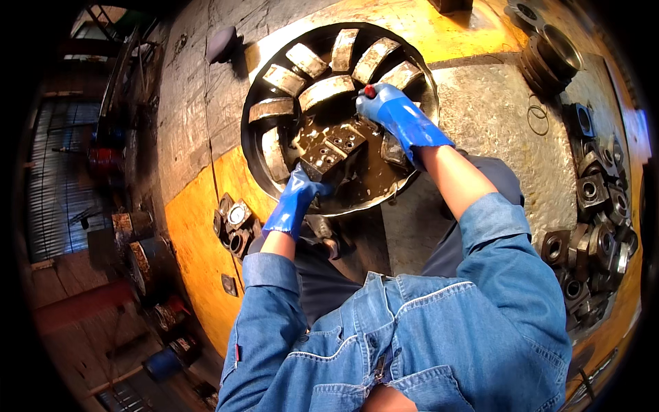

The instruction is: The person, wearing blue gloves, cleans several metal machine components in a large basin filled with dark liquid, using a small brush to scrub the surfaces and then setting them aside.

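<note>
My left hand (300,191), in a blue rubber glove, grips the near-left side of a dark, wet metal block (325,155) with several round holes. The block is tilted over murky brown liquid (377,168) in a large round black pan (431,86). Above the liquid, on the pan's right side, my gloved right hand (384,104) is closed around a tool with a red handle end (370,91); its working end is hidden. Thick curved metal segments (327,90) stand around the pan's far and left sides, close to both hands.
Left of the pan lie several metal parts with round bores (238,214). Many similar square parts (592,192) are heaped at the right. Large metal rings (559,51) stand at far right, near thin wire rings (537,120). A dark rounded object (221,44) sits at far left.
</note>
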The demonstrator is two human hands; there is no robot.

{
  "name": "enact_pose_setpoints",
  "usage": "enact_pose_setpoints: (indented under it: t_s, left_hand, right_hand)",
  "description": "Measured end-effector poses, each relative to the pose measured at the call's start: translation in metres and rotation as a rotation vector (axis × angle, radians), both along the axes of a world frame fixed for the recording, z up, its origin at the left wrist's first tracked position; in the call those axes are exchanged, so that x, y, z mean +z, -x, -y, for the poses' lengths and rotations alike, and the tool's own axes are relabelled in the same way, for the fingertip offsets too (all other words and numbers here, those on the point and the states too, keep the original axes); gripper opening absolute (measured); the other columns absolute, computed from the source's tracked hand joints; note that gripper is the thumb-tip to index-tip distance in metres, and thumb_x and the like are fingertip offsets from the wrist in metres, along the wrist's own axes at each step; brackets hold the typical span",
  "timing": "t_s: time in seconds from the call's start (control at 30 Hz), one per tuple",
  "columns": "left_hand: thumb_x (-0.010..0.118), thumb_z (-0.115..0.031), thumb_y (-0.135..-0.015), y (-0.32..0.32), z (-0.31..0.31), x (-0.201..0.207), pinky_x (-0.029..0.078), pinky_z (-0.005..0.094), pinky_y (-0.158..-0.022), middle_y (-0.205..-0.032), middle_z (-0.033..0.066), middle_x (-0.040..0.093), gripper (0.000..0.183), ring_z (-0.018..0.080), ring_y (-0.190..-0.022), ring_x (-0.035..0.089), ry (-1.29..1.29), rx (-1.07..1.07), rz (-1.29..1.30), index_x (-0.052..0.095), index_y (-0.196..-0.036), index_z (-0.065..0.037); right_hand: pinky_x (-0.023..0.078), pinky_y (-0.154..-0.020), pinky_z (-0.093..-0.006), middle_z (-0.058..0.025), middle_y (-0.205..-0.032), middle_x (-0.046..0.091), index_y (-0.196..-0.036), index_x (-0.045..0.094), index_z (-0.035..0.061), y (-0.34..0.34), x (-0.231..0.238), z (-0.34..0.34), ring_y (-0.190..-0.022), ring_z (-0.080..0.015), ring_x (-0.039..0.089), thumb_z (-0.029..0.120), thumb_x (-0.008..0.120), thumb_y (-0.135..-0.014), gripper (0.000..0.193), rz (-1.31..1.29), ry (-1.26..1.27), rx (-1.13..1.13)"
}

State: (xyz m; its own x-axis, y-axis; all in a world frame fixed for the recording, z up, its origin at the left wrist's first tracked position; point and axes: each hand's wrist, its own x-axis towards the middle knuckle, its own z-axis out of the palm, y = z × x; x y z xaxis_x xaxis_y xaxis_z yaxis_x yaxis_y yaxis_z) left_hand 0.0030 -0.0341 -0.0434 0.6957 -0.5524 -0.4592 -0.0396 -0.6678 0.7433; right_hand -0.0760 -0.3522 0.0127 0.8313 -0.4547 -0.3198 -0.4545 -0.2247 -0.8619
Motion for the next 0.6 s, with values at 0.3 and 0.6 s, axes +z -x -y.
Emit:
enact_pose_setpoints:
  t_s: [0.3, 0.6]
  left_hand:
    - [0.078, -0.005, -0.085, -0.006, -0.024, 0.009, 0.061, 0.0349, -0.078, -0.11, 0.0173, 0.081, 0.037, 0.0282, -0.095, 0.078, -0.044, 0.061, -0.107, 0.071, -0.12, 0.005]
    - [0.065, -0.022, -0.1, -0.002, 0.018, -0.004, 0.06, 0.0465, -0.083, -0.097, 0.0174, 0.08, 0.02, 0.0378, -0.093, 0.077, -0.114, -0.198, 0.316, 0.083, -0.106, -0.016]
  right_hand:
    - [0.062, -0.083, -0.0329, -0.0145, -0.09, 0.081, -0.124, 0.077, 0.0034, 0.014, 0.064, -0.03, -0.086, -0.0175, 0.078, 0.027, 0.071, -0.099, 0.035, 0.248, -0.252, -0.083]
    - [0.061, -0.084, -0.0417, -0.0237, -0.099, 0.079, -0.111, 0.081, 0.0, 0.041, 0.031, -0.071, -0.088, -0.029, 0.077, 0.032, 0.072, -0.085, 0.043, -0.094, 0.008, 0.439]
